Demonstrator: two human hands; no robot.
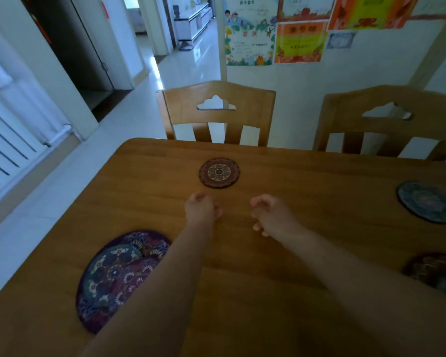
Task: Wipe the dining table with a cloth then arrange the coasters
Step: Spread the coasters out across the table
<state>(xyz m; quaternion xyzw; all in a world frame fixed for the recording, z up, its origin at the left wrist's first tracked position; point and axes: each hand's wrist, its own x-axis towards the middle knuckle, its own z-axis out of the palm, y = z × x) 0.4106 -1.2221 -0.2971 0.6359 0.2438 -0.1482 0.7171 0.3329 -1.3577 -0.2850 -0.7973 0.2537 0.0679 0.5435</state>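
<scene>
Head view: I see left hand [200, 208] fisted, right hand [272, 217] loosely curled, both empty, near coaster [219, 172] on table [314, 173].

on the tabletop [319, 176], the far coaster [219, 172] lies before the left chair [218, 97], the right coaster [426, 202] before the right chair [358, 104], the near-right coaster [438, 271] closer along that side, and the overlapping coasters [116, 279] near left, all well apart
</scene>
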